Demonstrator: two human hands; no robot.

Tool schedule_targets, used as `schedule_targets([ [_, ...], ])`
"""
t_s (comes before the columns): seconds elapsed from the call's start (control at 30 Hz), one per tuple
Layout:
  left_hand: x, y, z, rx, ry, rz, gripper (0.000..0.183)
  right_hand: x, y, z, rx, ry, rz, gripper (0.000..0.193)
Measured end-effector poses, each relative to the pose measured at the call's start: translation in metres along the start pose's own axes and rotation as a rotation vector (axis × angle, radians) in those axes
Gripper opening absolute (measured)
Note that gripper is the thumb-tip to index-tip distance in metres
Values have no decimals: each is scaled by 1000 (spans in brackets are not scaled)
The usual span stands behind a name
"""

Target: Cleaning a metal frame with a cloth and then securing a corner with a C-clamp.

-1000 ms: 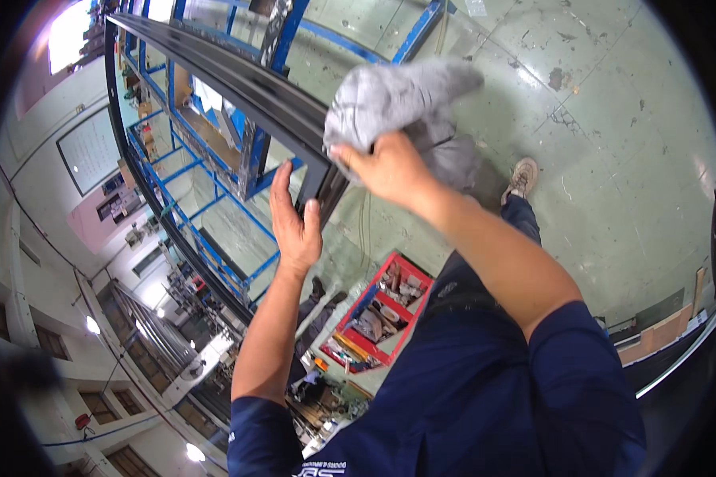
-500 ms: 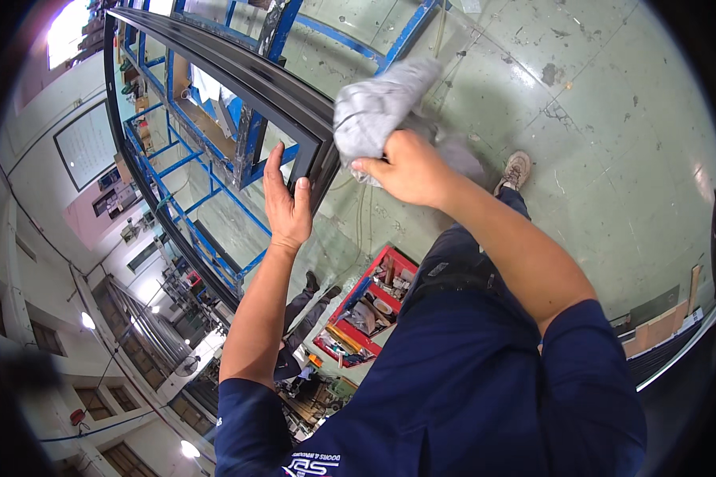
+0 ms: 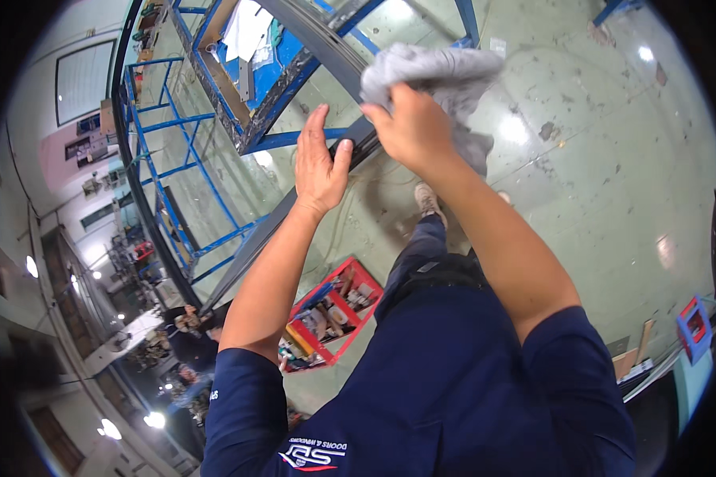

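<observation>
Right hand [image 3: 418, 131] bunches a grey cloth [image 3: 461, 75] at the dark frame's [image 3: 330, 52] outer edge, by the corner. Left hand [image 3: 321, 171] spread wide there, thumb apart — its pressure can't be told. Loose folds could snag the corner; a hard push might shift the frame. Blue stand [image 3: 278, 141] crowds inside — green floor [image 3: 605, 183] stretches rightward.

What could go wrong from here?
The soft grey fabric cloth, bunched in the right hand, has loose folds that might snag on the long dark metal frame. The left hand lies open at the frame, so the frame could shift. The red compartmented tool tray on the floor near the person's leg might trip them.
</observation>
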State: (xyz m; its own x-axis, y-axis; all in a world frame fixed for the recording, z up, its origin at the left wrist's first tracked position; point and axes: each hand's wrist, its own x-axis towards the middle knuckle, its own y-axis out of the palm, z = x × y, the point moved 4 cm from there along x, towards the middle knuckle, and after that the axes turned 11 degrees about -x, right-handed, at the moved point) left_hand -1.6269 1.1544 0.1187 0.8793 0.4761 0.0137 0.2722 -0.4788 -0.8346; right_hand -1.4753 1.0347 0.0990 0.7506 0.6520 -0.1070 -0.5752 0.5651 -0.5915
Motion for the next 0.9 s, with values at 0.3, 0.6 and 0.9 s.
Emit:
schedule_targets([
  [0.3, 4, 1, 1, -206, 53, -102, 63, 36, -40, -78, 39, 103, -368, 31],
  [0.6, -4, -8, 8, -532, 119, -188, 57, -26, -4, 0, -205, 189, -129, 42],
  [0.9, -31, -51, 35, -844, 63, -251, 55, -3, -26, 8, -93, 83, -317, 39],
])
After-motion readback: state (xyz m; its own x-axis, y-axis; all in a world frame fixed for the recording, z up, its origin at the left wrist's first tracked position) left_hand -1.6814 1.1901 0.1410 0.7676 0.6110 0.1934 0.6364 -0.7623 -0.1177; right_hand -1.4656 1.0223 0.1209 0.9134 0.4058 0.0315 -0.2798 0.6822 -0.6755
